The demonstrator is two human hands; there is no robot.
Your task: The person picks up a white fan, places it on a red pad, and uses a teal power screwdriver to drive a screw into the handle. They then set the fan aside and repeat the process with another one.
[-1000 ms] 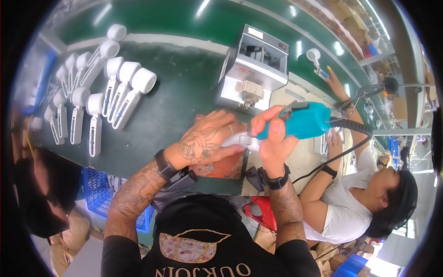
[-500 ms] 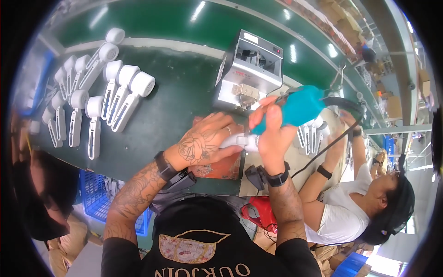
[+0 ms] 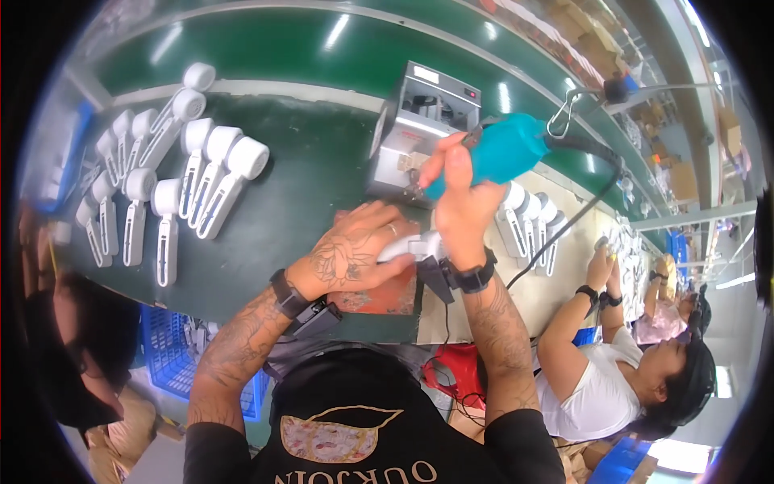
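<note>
My right hand (image 3: pixel 463 181) is wrapped around a teal electric screwdriver (image 3: pixel 506 149). It is tilted, its lower end close to the front of a grey screw feeder (image 3: pixel 419 121); blur and my fingers obscure the tip. A hook and a dark cable meet its upper end. My left hand (image 3: pixel 359 246) lies over a white round-headed handheld unit (image 3: pixel 399 248), fingers closed on it above a worn reddish pad (image 3: pixel 375 297). Most of that unit is hidden by my hands. White units of like kind, with slotted handles (image 3: pixel 222 194), lie on the green bench at the left.
More white units (image 3: pixel 528 218) lie on the pale surface at the right. A co-worker in a white top (image 3: pixel 601 379) sits there, hands over small parts. A blue crate (image 3: pixel 165 347) is below the bench's left edge. The screwdriver's cable (image 3: pixel 556 238) hangs across the right side.
My right hand has lifted the screwdriver up and left, away from the white unit toward the screw feeder. My left hand stays put. The co-worker's arms have drawn back from the white units.
</note>
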